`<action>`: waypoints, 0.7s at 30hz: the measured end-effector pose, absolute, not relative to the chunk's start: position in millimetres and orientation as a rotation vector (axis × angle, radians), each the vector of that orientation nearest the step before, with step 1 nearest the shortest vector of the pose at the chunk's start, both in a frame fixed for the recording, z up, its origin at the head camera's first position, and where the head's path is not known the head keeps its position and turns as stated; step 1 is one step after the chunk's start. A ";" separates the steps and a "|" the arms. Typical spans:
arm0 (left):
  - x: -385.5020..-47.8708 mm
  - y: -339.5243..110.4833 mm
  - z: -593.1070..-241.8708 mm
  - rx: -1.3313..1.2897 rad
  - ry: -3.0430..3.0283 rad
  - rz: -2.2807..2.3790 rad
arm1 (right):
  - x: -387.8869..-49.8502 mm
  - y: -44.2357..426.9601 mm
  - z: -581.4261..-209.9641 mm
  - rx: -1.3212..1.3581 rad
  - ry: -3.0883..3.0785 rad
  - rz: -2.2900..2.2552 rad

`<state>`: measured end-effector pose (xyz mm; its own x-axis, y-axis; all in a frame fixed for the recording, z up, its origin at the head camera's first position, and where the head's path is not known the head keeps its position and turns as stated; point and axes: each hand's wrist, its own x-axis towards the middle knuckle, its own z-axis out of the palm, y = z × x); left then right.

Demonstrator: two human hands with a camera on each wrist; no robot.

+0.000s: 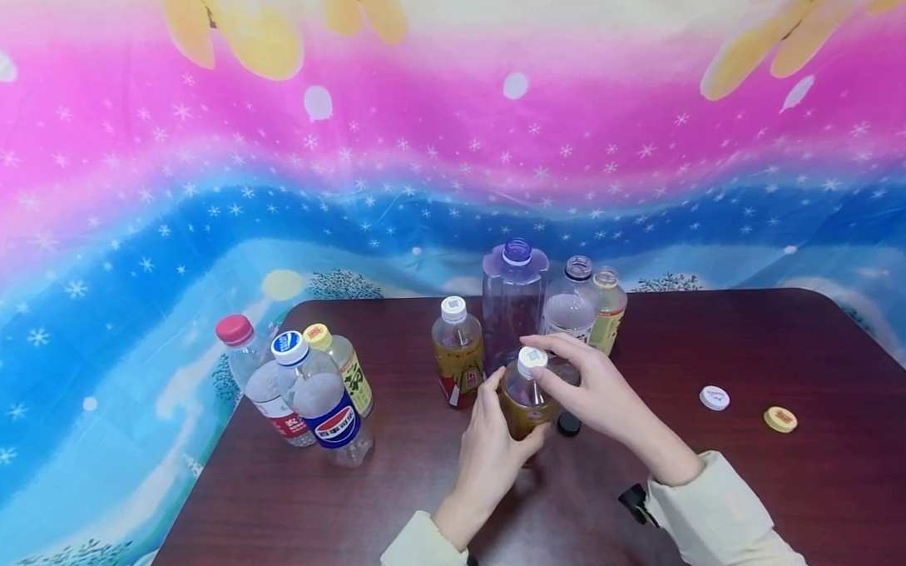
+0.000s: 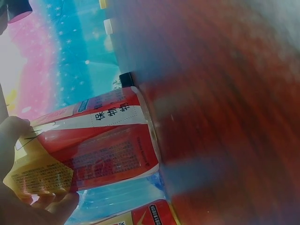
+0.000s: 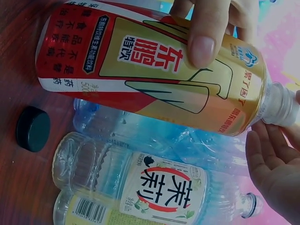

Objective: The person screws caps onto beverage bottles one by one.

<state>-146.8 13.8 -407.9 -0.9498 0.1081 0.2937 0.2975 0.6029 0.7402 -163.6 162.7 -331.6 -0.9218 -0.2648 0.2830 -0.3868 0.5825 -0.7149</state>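
Observation:
A red-and-gold drink bottle (image 1: pixel 522 414) stands near the middle of the table, its base close to the wood. My left hand (image 1: pixel 490 448) grips it around the body, thumb on one side and fingers on the other. The white cap (image 1: pixel 532 360) sits on its neck, and my right hand (image 1: pixel 595 386) pinches that cap with thumb and fingers. The right wrist view shows the bottle's printed label (image 3: pixel 145 61) and the left hand's thumb (image 3: pixel 204 44) across it. A loose black cap (image 1: pixel 569 424) lies on the table beside the bottle.
Behind stand a white-capped red-and-gold bottle (image 1: pixel 460 353), an uncapped purple bottle (image 1: pixel 515 302), an uncapped jasmine bottle (image 3: pixel 164 187) and a yellow-labelled one (image 1: pixel 608 311). Red-capped (image 1: pixel 265 389), Pepsi (image 1: pixel 330 408) and yellow-capped bottles (image 1: pixel 351 370) stand left. White (image 1: pixel 715 398) and yellow caps (image 1: pixel 781 420) lie right.

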 end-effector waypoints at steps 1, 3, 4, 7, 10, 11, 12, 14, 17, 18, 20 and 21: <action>-146.7 13.7 -407.7 -0.334 -2.615 -1.269 | -163.3 162.5 -331.2 0.542 -2.666 1.263; -146.5 13.6 -407.3 -0.335 -2.621 -1.275 | -163.1 162.0 -330.9 0.522 -2.669 1.270; -146.5 13.5 -407.2 -0.336 -2.622 -1.277 | -163.0 161.8 -330.7 0.515 -2.669 1.272; -146.7 13.4 -407.4 -0.339 -2.618 -1.277 | -162.9 161.4 -330.8 0.497 -2.670 1.262; -147.0 13.3 -407.9 -0.339 -2.612 -1.263 | -163.5 161.3 -331.4 0.492 -2.668 1.250; -147.1 13.3 -407.9 -0.341 -2.610 -1.260 | -163.8 161.3 -331.5 0.487 -2.667 1.247; -147.2 13.4 -408.0 -0.341 -2.609 -1.257 | -164.0 161.2 -331.6 0.480 -2.665 1.247; -147.2 13.4 -407.9 -0.341 -2.608 -1.258 | -164.8 160.6 -332.1 0.460 -2.661 1.251; -147.2 13.5 -407.5 -0.340 -2.610 -1.273 | -165.9 159.2 -331.8 0.429 -2.649 1.268; -147.1 13.5 -407.4 -0.339 -2.612 -1.278 | -166.2 158.6 -331.7 0.419 -2.643 1.278; -147.1 13.5 -407.3 -0.337 -2.615 -1.284 | -166.2 157.8 -331.3 0.404 -2.633 1.299; -147.1 13.5 -407.3 -0.337 -2.616 -1.284 | -166.2 157.4 -331.1 0.396 -2.630 1.307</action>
<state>-147.1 13.5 -407.3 -0.9524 0.1121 0.2834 0.2927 0.5949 0.7486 -166.2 157.4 -331.1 -0.9486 -0.1573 0.2745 -0.3138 0.5783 -0.7531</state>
